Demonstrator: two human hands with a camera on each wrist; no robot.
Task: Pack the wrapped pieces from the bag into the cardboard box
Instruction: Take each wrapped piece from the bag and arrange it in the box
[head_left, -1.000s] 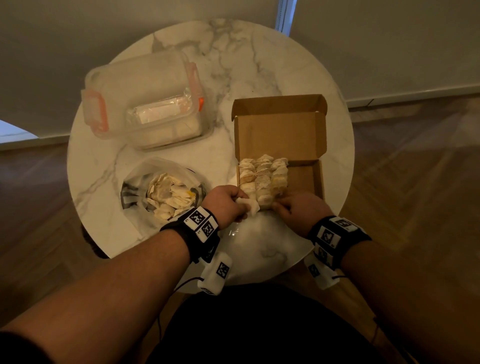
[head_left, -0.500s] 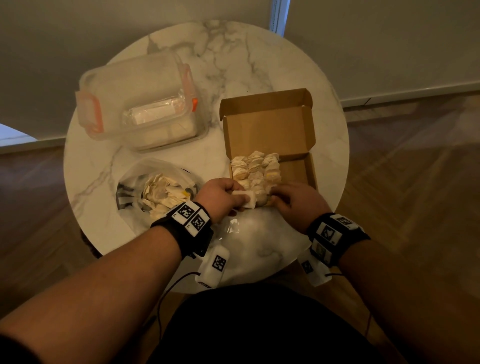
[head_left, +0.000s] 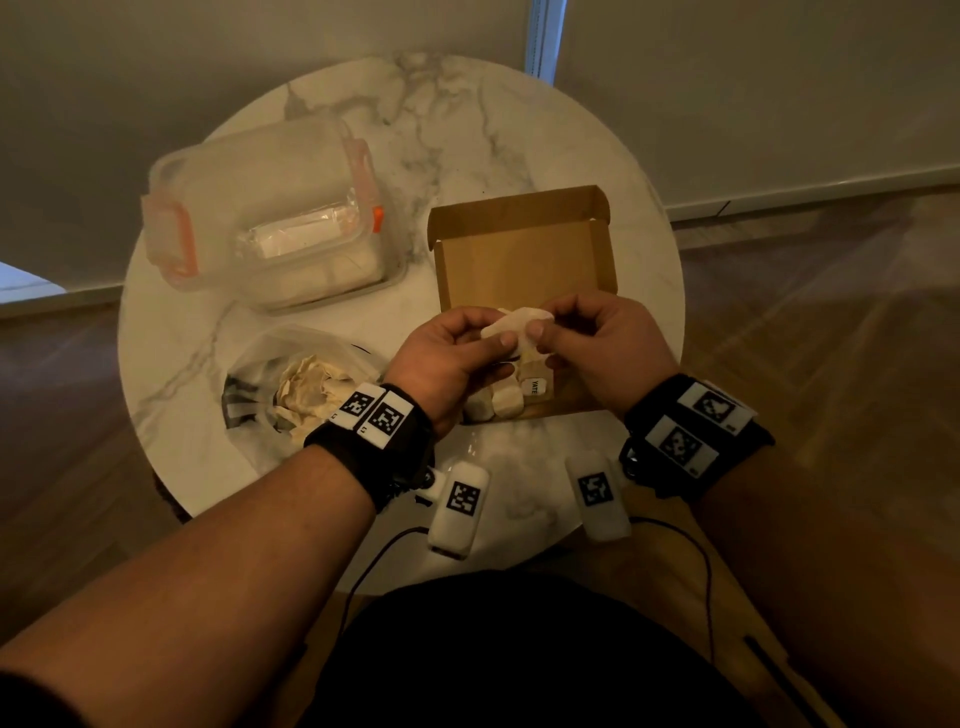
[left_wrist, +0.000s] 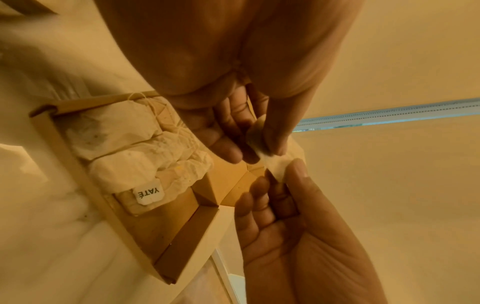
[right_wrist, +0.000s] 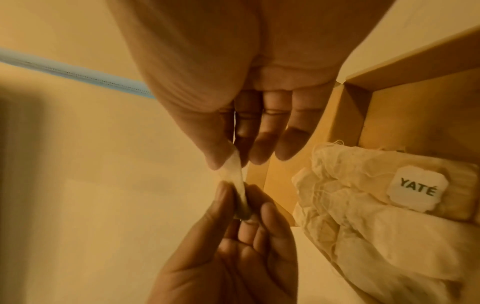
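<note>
1. Head view, nearest first: my left hand (head_left: 457, 358) and right hand (head_left: 597, 348) meet above the near end of the cardboard box (head_left: 524, 260). Each grip is a thumb-and-fingertip pinch on opposite ends of one wrapped piece (head_left: 511, 325); the other fingers curl loosely. I judge I hold it with both hands to flatten and turn it so it lines up with the rows before it goes down.

2. In the left wrist view the piece (left_wrist: 272, 162) is thin and soft, stretched edge-on between the two thumbs, clear of the box and touching nothing else.

3. Just under the hands, packed pieces (right_wrist: 363, 205) lie side by side against the box's near wall; one shows a paper tag (right_wrist: 415, 189) reading YATÉ. They are pressed tight, I think to save room. Bare cardboard floor beside them is where I judge this one should go.

4. Left of the box, on the marble surface (head_left: 311, 322), the clear bag (head_left: 291, 384) sits open with more crumpled pieces inside, close to my left hand for easy reaching. The task is partway along.

5. Beyond, the box lid (head_left: 519, 213) stands folded back, out of the way of loading.

6. Farthest left, a closed plastic tub (head_left: 265, 218) with orange clips sits apart, untouched.
</note>
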